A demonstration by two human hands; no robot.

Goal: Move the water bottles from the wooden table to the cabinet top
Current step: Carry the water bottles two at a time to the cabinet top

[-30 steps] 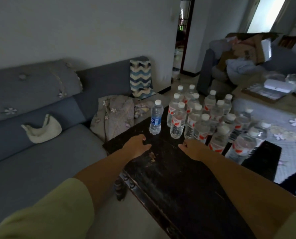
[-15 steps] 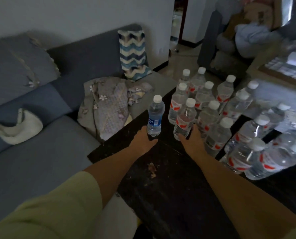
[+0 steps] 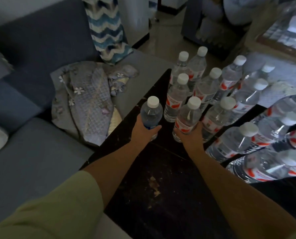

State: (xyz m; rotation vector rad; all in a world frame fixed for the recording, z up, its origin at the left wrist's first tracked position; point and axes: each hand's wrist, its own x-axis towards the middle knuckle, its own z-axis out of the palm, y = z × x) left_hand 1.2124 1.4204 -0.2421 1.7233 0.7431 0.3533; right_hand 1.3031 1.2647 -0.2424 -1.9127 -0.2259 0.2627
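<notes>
On the dark wooden table (image 3: 162, 187) stand several clear water bottles with white caps. My left hand (image 3: 143, 131) is wrapped around the lower half of a blue-label bottle (image 3: 151, 112) at the table's left edge. My right hand (image 3: 191, 135) grips the base of a red-label bottle (image 3: 187, 116) at the front of the group. Both bottles are upright. More red-label bottles (image 3: 211, 87) crowd behind and to the right. The cabinet top is out of view.
A grey-blue sofa (image 3: 31, 152) runs along the left, with a crumpled floral cloth (image 3: 86, 104) and a zigzag blanket (image 3: 107, 30) on it. Further bottles (image 3: 268, 128) stand to the right, past the table's edge. A second sofa piled with things sits at the back right.
Both hands reached forward and closed around a bottle each: the left on the blue-label one, the right on the front red-label one. The camera moved closer and tilted down.
</notes>
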